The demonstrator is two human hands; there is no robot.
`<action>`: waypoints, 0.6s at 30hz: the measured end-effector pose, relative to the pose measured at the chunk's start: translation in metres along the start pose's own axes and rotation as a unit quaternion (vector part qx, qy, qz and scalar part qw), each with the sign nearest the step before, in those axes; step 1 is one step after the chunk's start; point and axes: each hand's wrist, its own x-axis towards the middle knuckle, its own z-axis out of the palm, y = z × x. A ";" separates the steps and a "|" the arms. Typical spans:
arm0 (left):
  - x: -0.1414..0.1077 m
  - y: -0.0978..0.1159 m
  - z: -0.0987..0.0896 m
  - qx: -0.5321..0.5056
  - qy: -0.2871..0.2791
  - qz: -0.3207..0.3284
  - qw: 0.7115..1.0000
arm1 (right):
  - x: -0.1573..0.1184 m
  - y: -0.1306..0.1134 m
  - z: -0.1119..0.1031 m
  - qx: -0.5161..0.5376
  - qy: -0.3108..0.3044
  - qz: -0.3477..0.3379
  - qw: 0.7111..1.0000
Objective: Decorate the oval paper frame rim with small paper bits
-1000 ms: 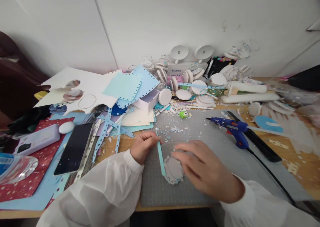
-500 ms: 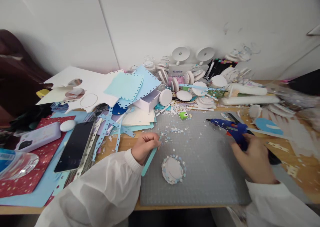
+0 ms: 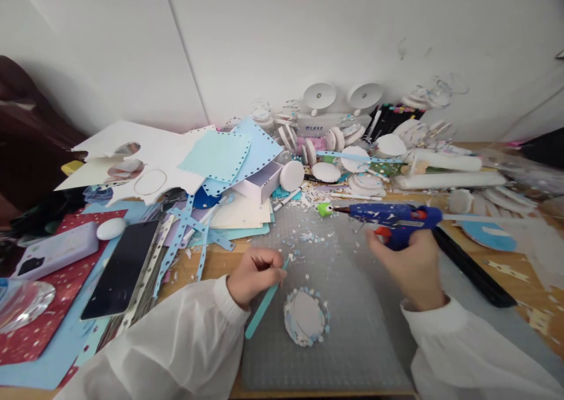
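Between the thumb and fingers of my left hand (image 3: 258,275) is a slim teal stick (image 3: 263,311), slanting down to the left over the grey cutting mat (image 3: 352,353). My right hand (image 3: 409,265) is wrapped round the handle of a blue glue gun (image 3: 392,217), whose nozzle points left at a small green figure (image 3: 325,209). A round white disc (image 3: 306,316) edged with small white and blue stars lies on the mat, right of the stick. Tiny paper stars (image 3: 311,237) are scattered above it.
Patterned paper sheets (image 3: 218,156), a white box (image 3: 259,182) and many white discs (image 3: 291,176) crowd the back. A dark phone (image 3: 123,268) and a lilac phone (image 3: 57,250) lie at left. A black bar (image 3: 476,268) sits right of my right hand.
My right hand has raised the glue gun and moved it left, its nozzle now beside the green figure. The black bar is more exposed. My left hand still holds the stick.
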 end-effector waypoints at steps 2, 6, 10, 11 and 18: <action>-0.001 0.001 0.000 0.021 -0.008 -0.005 1.000 | -0.009 -0.008 0.012 0.050 -0.033 -0.012 0.998; -0.001 0.005 0.001 0.038 -0.025 -0.007 0.999 | -0.025 -0.006 0.024 0.091 -0.080 -0.055 0.991; -0.001 0.007 0.001 0.043 -0.047 -0.010 0.998 | -0.030 -0.001 0.021 0.120 -0.111 -0.112 0.980; 0.000 0.007 0.001 0.046 -0.050 -0.011 0.998 | -0.030 -0.002 0.020 0.124 -0.114 -0.126 0.978; -0.001 0.006 0.001 0.054 -0.058 0.000 0.997 | -0.032 -0.004 0.019 0.114 -0.131 -0.189 0.966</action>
